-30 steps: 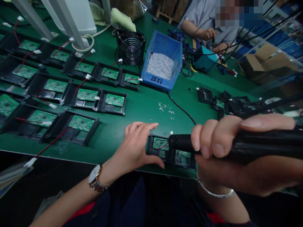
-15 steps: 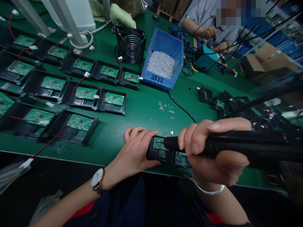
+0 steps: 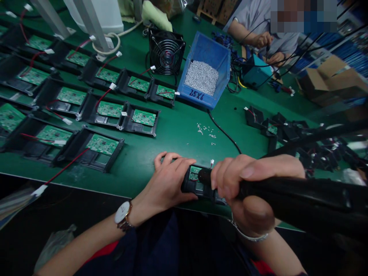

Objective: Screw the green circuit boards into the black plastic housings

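My left hand (image 3: 170,180) grips the left end of a black plastic housing (image 3: 188,187) at the table's front edge, thumb in front and fingers behind. Inside the housing sits a green circuit board (image 3: 195,172) with a thin red wire and a white connector (image 3: 212,162). My right hand (image 3: 244,188) is wrapped round a black electric screwdriver (image 3: 299,199). Its narrow nose points left, over the board; the tip itself is hard to make out. My right hand hides the housing's right part. Small loose screws (image 3: 205,129) lie on the table beyond the housing.
Rows of black housings with green boards (image 3: 109,109) fill the left side. A blue bin (image 3: 198,96) of small screws stands behind, beside a fan (image 3: 166,53). More black housings (image 3: 283,126) lie at the right. Across the table a co-worker's hands (image 3: 264,40) are near a teal box (image 3: 255,71).
The screwdriver's rear end has swung lower and nearer, with my right hand tilting along with it. My left hand keeps its hold on the housing. The whole view has shifted slightly.
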Action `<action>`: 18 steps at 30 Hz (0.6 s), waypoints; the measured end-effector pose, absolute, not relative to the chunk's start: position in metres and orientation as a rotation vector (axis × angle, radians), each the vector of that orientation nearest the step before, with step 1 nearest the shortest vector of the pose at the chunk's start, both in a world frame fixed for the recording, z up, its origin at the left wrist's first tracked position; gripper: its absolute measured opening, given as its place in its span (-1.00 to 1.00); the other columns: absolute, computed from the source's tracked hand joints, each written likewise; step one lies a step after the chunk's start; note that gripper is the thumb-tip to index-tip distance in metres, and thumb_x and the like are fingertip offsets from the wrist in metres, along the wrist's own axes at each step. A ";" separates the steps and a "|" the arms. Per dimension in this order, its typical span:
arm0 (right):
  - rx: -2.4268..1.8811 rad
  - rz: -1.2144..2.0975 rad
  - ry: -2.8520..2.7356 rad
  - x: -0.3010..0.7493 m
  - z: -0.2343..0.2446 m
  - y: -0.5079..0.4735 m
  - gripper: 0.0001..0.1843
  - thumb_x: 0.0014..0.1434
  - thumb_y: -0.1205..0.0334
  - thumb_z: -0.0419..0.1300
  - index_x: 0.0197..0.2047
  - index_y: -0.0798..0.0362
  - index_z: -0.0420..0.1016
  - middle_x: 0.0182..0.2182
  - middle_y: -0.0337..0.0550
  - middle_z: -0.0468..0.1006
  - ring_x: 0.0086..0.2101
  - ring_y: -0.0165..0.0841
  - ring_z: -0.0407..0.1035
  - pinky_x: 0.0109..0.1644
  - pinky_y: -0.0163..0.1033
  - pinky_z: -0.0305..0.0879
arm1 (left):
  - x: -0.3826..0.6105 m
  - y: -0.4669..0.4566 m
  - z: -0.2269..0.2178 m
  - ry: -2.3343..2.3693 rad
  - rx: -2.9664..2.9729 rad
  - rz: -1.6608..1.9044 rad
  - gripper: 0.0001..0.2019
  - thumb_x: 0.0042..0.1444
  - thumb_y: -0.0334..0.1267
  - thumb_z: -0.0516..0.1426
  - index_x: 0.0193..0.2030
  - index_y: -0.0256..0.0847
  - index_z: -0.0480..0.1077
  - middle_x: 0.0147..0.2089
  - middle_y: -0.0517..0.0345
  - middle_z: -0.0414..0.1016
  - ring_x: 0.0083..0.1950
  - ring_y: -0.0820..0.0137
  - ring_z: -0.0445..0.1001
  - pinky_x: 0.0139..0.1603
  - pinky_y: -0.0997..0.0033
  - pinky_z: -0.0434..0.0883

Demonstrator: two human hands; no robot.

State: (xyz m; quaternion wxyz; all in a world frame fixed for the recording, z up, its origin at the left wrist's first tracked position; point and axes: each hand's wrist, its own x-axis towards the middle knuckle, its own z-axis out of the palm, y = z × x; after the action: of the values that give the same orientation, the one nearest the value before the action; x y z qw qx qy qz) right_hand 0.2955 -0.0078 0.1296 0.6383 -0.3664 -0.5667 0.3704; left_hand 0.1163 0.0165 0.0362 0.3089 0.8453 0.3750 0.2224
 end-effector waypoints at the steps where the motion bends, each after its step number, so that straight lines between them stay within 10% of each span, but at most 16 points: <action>1: -0.783 0.799 -1.298 0.294 0.128 -0.006 -0.71 0.25 -0.05 0.53 -0.07 -0.16 0.63 -0.61 -0.40 0.45 -0.67 -0.44 0.32 -0.60 -0.22 0.36 | 0.117 0.016 0.036 0.991 2.232 0.588 -0.18 0.02 0.05 0.57 0.35 -0.11 0.41 0.26 -0.02 0.69 0.30 -0.09 0.45 0.40 -0.21 0.03; 10: -0.692 0.885 -1.312 0.296 0.123 0.002 -0.65 0.25 0.04 0.52 0.06 -0.11 0.67 -0.54 -0.37 0.52 -0.60 -0.42 0.39 -0.54 -0.22 0.39 | 0.116 0.016 0.039 0.985 2.249 0.589 -0.25 0.06 0.03 0.55 0.32 -0.10 0.43 0.24 -0.02 0.70 0.30 -0.13 0.45 0.38 -0.28 0.03; 18: -0.773 0.748 -1.171 0.358 0.192 0.015 -0.71 0.13 -0.05 0.60 -0.23 -0.11 0.70 -0.66 -0.40 0.34 -0.71 -0.47 0.14 -0.66 -0.20 0.19 | 0.112 0.012 0.052 1.077 2.391 0.438 -0.09 0.02 0.11 0.58 0.44 -0.12 0.40 0.20 -0.16 0.60 0.16 -0.12 0.52 0.15 -0.11 0.43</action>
State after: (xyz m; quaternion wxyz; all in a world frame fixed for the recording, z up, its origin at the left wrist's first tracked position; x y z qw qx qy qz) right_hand 0.3583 0.0154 0.1918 0.7003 -0.3469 -0.5258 0.3357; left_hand 0.1121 0.0125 0.0518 0.2391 0.8733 0.3934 0.1598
